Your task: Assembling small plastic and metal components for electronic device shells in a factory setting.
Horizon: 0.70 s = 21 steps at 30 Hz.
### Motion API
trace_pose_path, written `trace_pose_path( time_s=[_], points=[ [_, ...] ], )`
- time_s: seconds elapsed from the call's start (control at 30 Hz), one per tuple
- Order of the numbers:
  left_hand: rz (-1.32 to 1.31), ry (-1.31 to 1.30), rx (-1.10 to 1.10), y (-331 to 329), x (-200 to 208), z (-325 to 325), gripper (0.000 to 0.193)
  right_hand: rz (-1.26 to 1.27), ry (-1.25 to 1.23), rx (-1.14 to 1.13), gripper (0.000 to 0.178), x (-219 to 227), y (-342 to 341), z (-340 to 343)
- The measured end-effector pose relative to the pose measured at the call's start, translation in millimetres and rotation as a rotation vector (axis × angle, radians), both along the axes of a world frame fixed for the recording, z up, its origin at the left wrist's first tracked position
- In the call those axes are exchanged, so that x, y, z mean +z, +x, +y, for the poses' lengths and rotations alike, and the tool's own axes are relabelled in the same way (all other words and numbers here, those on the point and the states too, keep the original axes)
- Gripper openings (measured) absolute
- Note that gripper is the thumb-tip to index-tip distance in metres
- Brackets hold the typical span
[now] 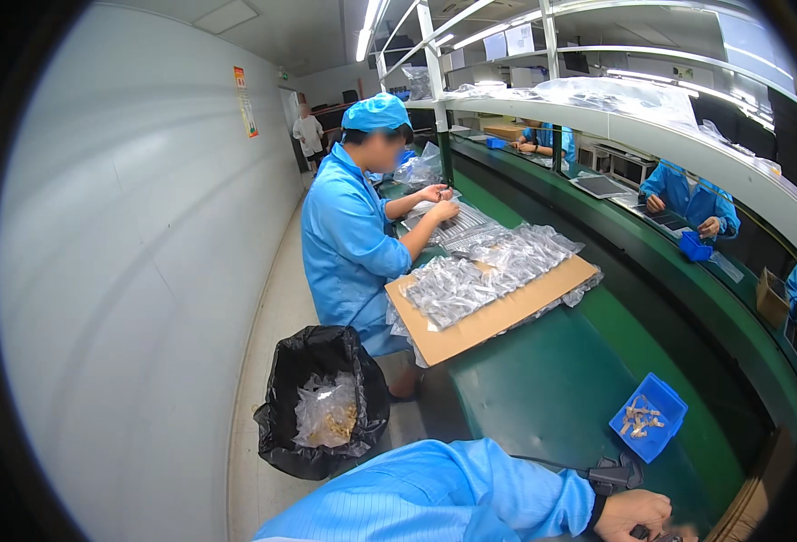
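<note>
A small dark part (641, 533) is at the left hand (629, 513), by the near end of the counter (534, 379); the fingers curl near it, but I cannot tell whether they grip it, nor how the right hand's fingers stand. Toward the right edge, a blue bin (659, 443) holds tan pieces (640, 419). Farther along, clear bags (448, 287) lie on cardboard (453, 343), beside a co-worker (349, 239) at the left edge.

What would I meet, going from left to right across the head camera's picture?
White wall → black-lined bin → cardboard sheet → blue tray → brown cardboard box near the right edge.
</note>
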<state>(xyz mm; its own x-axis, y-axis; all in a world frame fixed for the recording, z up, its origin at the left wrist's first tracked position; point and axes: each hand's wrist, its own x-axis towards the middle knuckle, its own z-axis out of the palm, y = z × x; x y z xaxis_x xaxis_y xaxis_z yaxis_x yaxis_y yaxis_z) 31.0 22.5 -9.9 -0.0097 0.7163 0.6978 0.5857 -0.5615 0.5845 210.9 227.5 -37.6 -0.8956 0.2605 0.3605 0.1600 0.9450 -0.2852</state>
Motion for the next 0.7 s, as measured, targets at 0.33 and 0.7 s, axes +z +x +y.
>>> trace_pose_path(
  time_s=[0.33, 0.7],
  points=[
    [-0.551, -0.330, 0.163, -5, 5, -11, 0.039, 0.447, -1.112, -0.077, 0.017, 20, -18, -75],
    [-1.010, -0.498, 0.008, -15, 6, -9, 0.021, 0.285, -1.500, -0.084, 0.019, 34, -27, -99]
  ],
)
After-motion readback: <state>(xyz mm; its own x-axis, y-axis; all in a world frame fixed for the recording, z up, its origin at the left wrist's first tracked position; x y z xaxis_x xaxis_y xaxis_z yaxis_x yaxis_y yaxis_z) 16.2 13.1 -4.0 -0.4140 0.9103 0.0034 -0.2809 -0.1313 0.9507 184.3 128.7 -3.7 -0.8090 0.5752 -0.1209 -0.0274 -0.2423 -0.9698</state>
